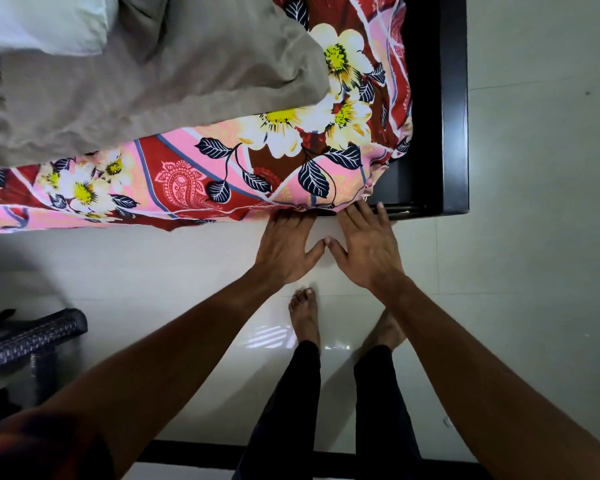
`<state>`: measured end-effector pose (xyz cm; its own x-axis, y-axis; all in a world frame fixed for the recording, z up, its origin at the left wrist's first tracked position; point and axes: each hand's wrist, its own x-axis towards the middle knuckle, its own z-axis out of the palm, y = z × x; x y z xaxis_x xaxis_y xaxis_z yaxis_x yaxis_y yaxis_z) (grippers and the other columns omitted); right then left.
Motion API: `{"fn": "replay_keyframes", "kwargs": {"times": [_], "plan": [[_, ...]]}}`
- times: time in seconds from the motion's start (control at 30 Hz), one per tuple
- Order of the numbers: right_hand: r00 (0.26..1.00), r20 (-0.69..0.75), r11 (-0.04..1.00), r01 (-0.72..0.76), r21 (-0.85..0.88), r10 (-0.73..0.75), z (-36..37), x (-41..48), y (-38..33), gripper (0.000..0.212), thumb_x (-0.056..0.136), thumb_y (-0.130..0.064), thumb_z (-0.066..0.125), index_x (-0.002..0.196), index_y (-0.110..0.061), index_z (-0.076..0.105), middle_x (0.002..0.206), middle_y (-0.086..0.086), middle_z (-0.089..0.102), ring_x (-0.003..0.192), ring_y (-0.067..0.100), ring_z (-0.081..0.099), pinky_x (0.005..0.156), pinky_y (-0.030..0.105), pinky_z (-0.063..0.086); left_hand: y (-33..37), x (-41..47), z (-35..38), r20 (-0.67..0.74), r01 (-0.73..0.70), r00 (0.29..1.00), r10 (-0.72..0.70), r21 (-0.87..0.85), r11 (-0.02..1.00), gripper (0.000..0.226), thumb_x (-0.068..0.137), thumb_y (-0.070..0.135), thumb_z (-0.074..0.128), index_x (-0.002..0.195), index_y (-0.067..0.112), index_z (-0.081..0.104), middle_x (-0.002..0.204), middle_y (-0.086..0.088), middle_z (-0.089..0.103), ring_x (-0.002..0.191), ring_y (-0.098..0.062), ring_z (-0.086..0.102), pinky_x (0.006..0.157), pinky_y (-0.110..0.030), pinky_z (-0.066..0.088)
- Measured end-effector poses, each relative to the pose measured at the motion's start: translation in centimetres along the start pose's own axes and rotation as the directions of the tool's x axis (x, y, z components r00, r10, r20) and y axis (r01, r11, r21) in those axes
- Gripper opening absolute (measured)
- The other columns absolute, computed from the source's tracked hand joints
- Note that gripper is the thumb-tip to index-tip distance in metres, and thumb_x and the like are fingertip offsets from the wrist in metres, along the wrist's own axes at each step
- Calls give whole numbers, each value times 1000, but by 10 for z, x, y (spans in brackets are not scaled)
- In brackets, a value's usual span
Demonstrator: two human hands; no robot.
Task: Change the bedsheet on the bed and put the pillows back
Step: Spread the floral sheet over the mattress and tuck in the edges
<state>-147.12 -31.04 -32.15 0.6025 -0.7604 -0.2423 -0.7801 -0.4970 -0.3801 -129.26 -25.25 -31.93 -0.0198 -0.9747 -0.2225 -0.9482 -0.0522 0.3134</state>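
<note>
Head view: floral bedsheet point(243, 174) draped mid-frame inside black bed frame point(454, 133); left hand point(284, 245) grip flat, fingertips hidden under hem; right hand point(366, 249) grip spread, fingertips touching hem at frame edge.

Floral sheet point(222, 174) covers mattress corner. Grey blanket point(153, 81) bunched on top; white pillow point(39, 22) at upper left. Black bed frame point(454, 116) exposed along right side. Left hand point(284, 244) and right hand point(364, 251) side by side at sheet's near edge, palms down, fingers straight, thumb tips touching; left fingertips hidden under fabric. Bare feet point(305, 317) on pale tiled floor point(534, 271). Woven chair point(32, 337) at left.
</note>
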Motion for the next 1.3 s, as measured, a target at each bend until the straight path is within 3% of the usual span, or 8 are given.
{"fn": "replay_keyframes", "kwargs": {"times": [0.17,0.27,0.37,0.53,0.73,0.9,1.1,1.3], "plan": [[971,226,996,-65,-56,76,-11,41,-11,71,97,-47,47,158,-18,26,165,6,25,153,27,16,125,51,4,-7,-29,-7,-123,-112,987,105,-47,993,39,93,24,59,129,9,65,136,-12,61,126,-32,53,108,-43,42],[955,289,997,-45,-61,61,-17,41,-8,77,95,-47,52,160,-19,20,167,4,19,154,25,10,126,49,3,-7,-61,-5,-44,-102,994,101,-28,994,50,94,27,57,141,13,54,151,-10,47,140,-29,41,115,-46,33],[973,233,1000,0,-1,0,-22,35,0,71,94,-40,58,156,-17,32,162,7,33,151,28,23,125,49,10,-7,-52,-8,18,-37,999,36,50,998,65,96,39,52,153,13,36,158,-10,36,146,-30,31,120,-49,24],[994,-41,991,108,77,-105,-32,4,14,45,86,-17,62,131,-10,63,130,10,66,124,31,58,112,48,39,-13,-22,-8,69,-35,997,26,144,989,65,99,47,44,152,11,36,152,-10,41,141,-33,36,116,-53,27],[958,-118,949,277,153,-260,-13,-5,-22,49,91,-21,46,134,-5,62,136,12,63,124,29,59,112,42,42,-33,-22,-10,56,-159,986,155,68,985,62,98,41,51,149,8,41,149,-13,46,135,-34,43,110,-50,35],[998,6,997,56,61,-56,7,17,-59,65,81,-20,64,144,-10,52,146,9,55,134,33,49,113,52,36,-47,-60,-24,-104,-136,985,134,-18,991,47,94,26,61,136,6,57,145,-13,53,136,-29,47,116,-47,33],[983,160,995,-91,-30,95,14,16,-83,84,85,-30,61,159,-18,23,166,2,23,153,26,16,123,57,5,-78,-59,-24,-14,103,995,-102,138,985,67,99,53,46,152,11,38,154,-11,42,145,-29,35,119,-50,29],[982,-37,978,-179,110,184,8,9,-105,59,86,-29,63,141,-9,54,142,10,57,133,32,49,107,50,44,-82,-56,-17,8,96,995,-100,230,969,69,100,58,36,154,15,33,158,-11,36,148,-31,29,118,-55,25]]}}
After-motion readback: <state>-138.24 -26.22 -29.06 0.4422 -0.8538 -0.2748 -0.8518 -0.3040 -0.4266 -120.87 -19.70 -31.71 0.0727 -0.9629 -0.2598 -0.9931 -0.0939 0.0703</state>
